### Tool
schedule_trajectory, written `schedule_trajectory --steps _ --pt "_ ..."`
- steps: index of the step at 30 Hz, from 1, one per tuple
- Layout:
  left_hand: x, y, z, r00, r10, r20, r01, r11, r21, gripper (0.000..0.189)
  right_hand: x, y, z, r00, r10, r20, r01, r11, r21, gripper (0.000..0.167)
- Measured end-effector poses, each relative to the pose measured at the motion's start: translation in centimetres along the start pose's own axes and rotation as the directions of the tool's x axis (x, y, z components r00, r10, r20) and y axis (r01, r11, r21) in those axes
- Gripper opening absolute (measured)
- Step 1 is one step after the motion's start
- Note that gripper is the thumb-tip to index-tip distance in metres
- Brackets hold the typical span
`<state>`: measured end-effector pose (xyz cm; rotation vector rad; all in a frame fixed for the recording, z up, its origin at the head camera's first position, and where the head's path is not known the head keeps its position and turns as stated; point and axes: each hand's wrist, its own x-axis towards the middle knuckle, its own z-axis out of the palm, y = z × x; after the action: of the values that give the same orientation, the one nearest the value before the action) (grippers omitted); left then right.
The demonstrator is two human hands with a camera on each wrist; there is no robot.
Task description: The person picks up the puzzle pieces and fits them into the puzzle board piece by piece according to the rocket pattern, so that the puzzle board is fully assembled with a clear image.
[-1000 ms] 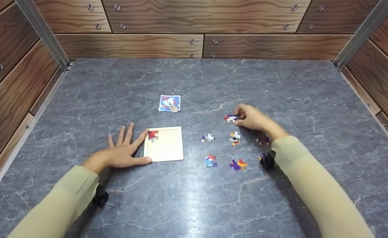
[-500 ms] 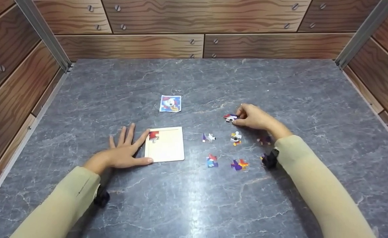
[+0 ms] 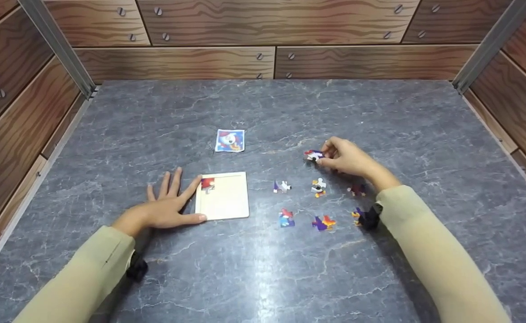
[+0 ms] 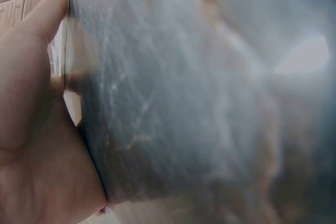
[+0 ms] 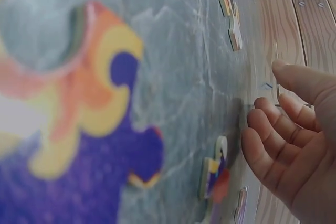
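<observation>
Head view: one piece [image 3: 207,183] sits in far-left corner of tray [image 3: 246,194], rest bare; right hand [image 3: 345,157] pinches another piece [image 3: 313,154], off tray; six loose pieces [image 3: 323,223] unplaced on desk [image 3: 191,278]; left hand [image 3: 166,208], fingers spread, touches tray edge.

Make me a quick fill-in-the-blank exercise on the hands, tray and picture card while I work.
The right hand pinches a jigsaw piece between its ____ and fingers.
In the head view, the left hand touches the ____ side of the tray.
Counting the red piece, the number of pieces in the tray is ____.
The picture card lies ____ away from the person than the tray does.

Missing words: thumb; left; one; farther
</observation>
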<state>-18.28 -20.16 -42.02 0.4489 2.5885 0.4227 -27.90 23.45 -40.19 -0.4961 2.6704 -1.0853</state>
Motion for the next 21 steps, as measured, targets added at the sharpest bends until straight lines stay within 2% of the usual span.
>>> schedule_trajectory --steps 7,14,21 --pt "0.0 -0.1 0.0 1.000 0.006 -0.002 -0.006 1.000 -0.003 0.098 -0.2 -0.7 0.1 0.999 -0.037 -0.017 0.037 0.999 -0.016 0.033" --pt "-0.1 -0.1 -0.1 1.000 0.002 -0.001 -0.002 1.000 0.003 0.098 0.0 -1.8 0.9 0.997 -0.081 -0.002 0.081 0.996 0.041 0.034" --pt "-0.1 0.0 -0.2 1.000 0.002 0.010 -0.002 1.000 0.008 0.099 0.3 -3.0 2.0 0.989 -0.149 -0.020 0.150 0.985 0.080 0.033"
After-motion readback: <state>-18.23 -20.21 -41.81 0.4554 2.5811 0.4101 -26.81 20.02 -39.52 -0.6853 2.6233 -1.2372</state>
